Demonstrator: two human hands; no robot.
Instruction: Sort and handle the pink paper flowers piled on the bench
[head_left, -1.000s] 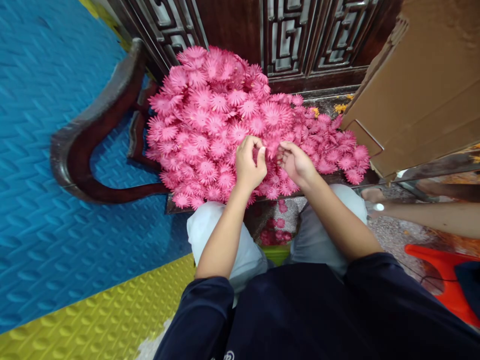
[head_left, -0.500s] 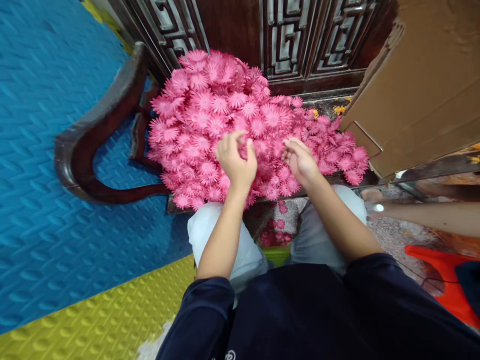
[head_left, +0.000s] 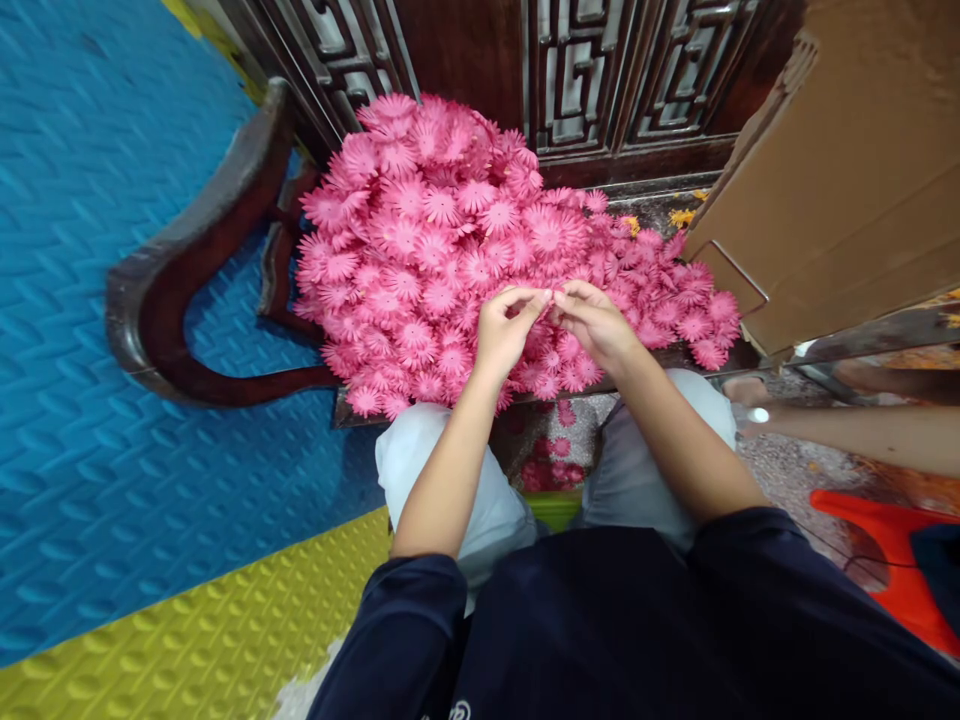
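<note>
A large heap of pink artificial flower heads covers the dark wooden bench in front of my knees. Over its front part, my left hand and my right hand meet fingertip to fingertip. The left thumb and forefinger are pinched together. The right fingers are pinched too, touching the left ones. Something small and pink shows at the fingertips, most likely a piece of a flower, but it blends with the heap behind and its exact shape is hidden.
A curved wooden armrest juts out on the left over blue foam matting. At the right stands a tall cardboard box. Another person's leg and a red plastic stool are at the lower right. Fallen pink flowers lie between my knees.
My hands were apart with loosely curled fingers. The left has moved right and the right slightly left, so their fingertips now meet in a pinch.
</note>
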